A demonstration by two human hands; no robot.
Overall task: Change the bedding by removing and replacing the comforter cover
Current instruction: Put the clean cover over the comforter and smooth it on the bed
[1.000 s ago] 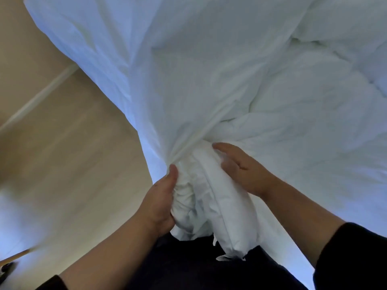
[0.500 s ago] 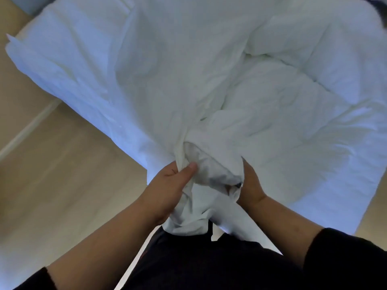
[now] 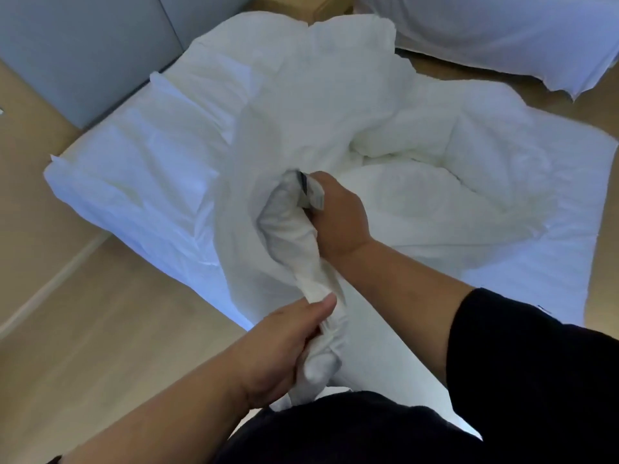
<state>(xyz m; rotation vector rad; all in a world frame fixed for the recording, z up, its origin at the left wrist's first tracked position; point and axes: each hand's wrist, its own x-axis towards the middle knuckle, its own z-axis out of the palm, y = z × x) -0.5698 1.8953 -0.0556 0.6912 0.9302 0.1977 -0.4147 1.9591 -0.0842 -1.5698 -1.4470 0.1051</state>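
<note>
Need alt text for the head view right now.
Both hands grip a bunched white comforter corner: the left hand near the body, the right hand farther up. The rest lies crumpled across the white bed.

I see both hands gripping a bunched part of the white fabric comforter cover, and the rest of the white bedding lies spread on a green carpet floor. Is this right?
One detail is wrong: the floor is light wooden boards, not green carpet, as the head view shows. The rest holds: the left hand and the right hand both grip a bunched part of the white fabric comforter cover, with the white bedding spread out.
</note>
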